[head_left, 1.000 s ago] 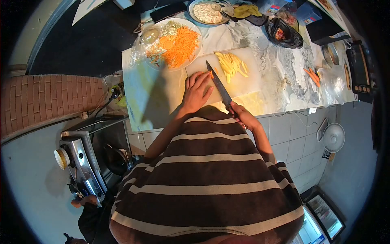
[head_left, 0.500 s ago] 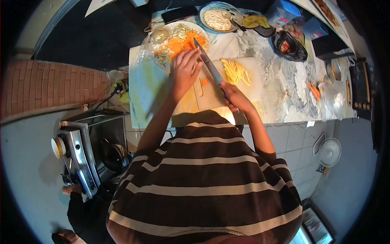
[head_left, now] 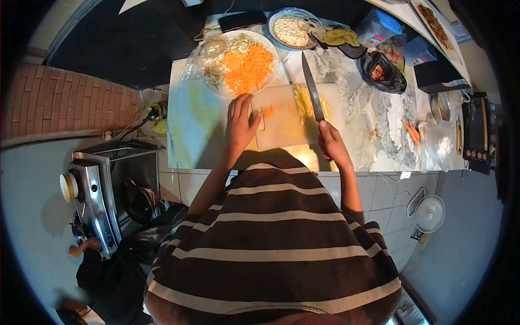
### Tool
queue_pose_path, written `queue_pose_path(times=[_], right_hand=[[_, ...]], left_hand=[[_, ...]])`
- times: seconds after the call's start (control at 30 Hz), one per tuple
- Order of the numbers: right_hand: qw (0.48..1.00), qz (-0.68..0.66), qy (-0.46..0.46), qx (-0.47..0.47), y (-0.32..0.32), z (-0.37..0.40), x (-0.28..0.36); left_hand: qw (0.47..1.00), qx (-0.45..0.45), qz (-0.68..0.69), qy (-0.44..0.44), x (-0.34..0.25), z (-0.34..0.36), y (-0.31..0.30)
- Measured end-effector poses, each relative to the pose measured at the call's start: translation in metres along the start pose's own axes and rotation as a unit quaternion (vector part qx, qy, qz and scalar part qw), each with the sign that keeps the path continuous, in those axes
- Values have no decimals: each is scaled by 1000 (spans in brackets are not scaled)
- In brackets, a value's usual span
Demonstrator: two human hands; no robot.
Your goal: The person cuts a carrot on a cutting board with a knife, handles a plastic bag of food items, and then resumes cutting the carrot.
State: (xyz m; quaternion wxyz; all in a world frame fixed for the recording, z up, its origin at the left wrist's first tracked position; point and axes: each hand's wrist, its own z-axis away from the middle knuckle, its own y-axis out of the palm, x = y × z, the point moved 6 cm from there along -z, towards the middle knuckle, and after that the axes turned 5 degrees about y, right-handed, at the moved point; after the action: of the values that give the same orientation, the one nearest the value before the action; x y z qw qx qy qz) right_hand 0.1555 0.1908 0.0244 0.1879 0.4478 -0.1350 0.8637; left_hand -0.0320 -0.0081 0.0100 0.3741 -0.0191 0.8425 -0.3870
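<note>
My right hand is wrapped round the handle of a kitchen knife, its blade pointing away from me above the white cutting board. Part of a pile of yellow strips on the board is hidden behind the blade. My left hand rests at the board's left edge, fingers stretched out and thumb apart, with nothing seen in it. Small orange carrot pieces lie just right of its thumb. Beyond its fingertips a white plate holds shredded carrot, pale shreds and round carrot slices.
A bowl of pale mixture with a spoon stands at the back. Farther right are a black plastic bag, blue tubs and whole carrots beside a clear bag. At lower left another person's hand is by a stove.
The knife has swung from the plate's edge to the right, over the yellow strips. My left hand has drawn back from the plate toward me. The shredded carrot is now uncovered.
</note>
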Motion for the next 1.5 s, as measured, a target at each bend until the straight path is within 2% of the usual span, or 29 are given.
queue_pose_path(times=[0.13, 0.27, 0.33, 0.4, 0.47, 0.53, 0.57, 0.6, 0.63, 0.73, 0.8, 1.0, 1.2, 1.5], right_hand=[[995, -67, 71, 34, 1, 17, -9], [992, -76, 78, 63, 5, 19, -16], [994, -73, 71, 47, 3, 22, -18], [993, -88, 64, 44, 2, 25, -18], [993, -101, 55, 38, -3, 27, -21], [997, -78, 5, -15, -14, 20, -33], [996, -82, 4, -18, -19, 12, -47], [991, 22, -69, -112, -32, 6, -51], [961, 126, -137, -207, -44, 6, -54], [941, 178, -85, -275, -55, 31, -38], [935, 185, -73, -293, -65, 38, -38], [938, 186, -67, -283, -75, 36, -55], [934, 207, -74, -280, -73, 22, -60], [937, 173, -81, -294, -95, 28, -53]], left_hand=[[998, 5, -64, 9, -13, 6, 13], [994, 8, -104, 21, -13, 6, 19], [993, 12, -113, 26, -13, 3, 18], [992, -19, -118, 34, -19, 0, 10], [997, -18, -78, 22, -19, 6, 7], [999, -17, -35, 12, -21, 13, 13], [999, -24, 37, -8, -18, 21, 19], [993, -28, 110, -27, -17, 26, 24], [993, -19, 112, -20, -18, 29, 28], [996, -6, 85, -7, -29, 25, 41], [1000, 10, -11, 7, -35, 22, 44], [994, 43, -94, 19, -53, 14, 51], [998, 64, -8, 8, -54, 5, 69], [997, 76, -25, 22, -77, -24, 92]])
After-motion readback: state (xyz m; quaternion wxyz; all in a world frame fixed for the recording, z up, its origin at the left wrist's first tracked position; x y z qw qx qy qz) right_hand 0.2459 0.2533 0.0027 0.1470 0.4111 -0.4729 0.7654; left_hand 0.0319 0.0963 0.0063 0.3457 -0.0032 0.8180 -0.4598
